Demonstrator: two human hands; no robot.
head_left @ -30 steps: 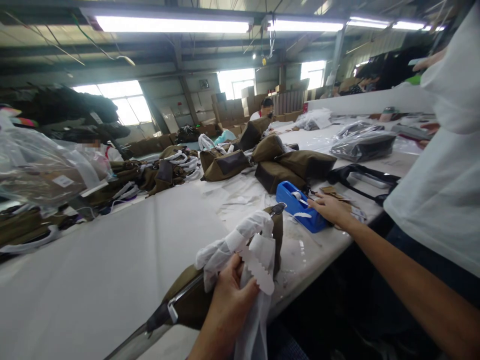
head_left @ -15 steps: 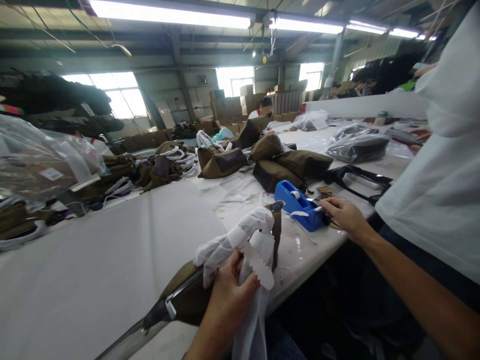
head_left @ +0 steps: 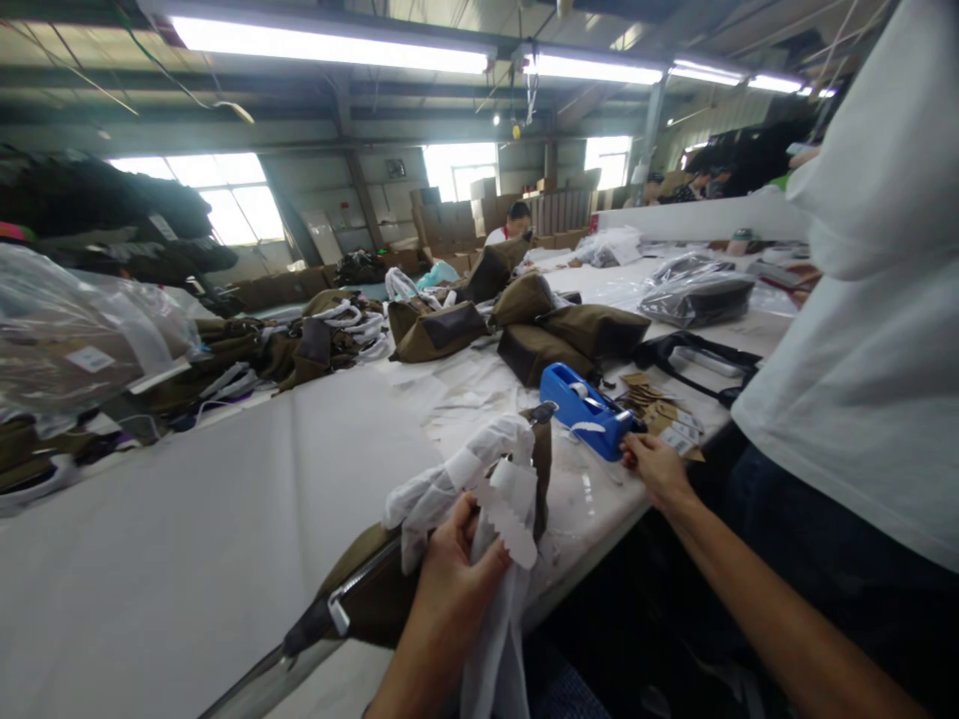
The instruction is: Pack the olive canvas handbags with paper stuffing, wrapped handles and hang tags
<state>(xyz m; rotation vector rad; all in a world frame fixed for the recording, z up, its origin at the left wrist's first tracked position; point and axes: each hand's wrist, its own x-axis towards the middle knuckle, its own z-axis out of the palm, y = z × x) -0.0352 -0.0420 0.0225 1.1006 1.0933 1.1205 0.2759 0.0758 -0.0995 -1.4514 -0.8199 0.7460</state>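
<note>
My left hand [head_left: 457, 569] is closed on the white wrapping [head_left: 427, 499] around the handles of an olive bag [head_left: 375, 599], which lies at the near edge of the table. A white strip with a scalloped edge [head_left: 510, 527] sticks out above my left thumb. My right hand [head_left: 657, 467] is at the front end of a blue tape dispenser [head_left: 573, 399], its fingers pinched together beside the cutting end. What those fingers hold is too small to make out. Brown tags [head_left: 651, 399] lie just behind the dispenser.
Several olive bags [head_left: 524, 300] are piled behind the dispenser, with more at the left. A clear plastic bag [head_left: 90, 330] stands far left. At the right, a person in a white shirt [head_left: 884, 300] stands close to the table edge, near a black strap [head_left: 696, 359].
My right hand has moved down and slightly left along the dispenser's front end, and more of the brown tags shows. The view has shifted a little; my left hand keeps its grip.
</note>
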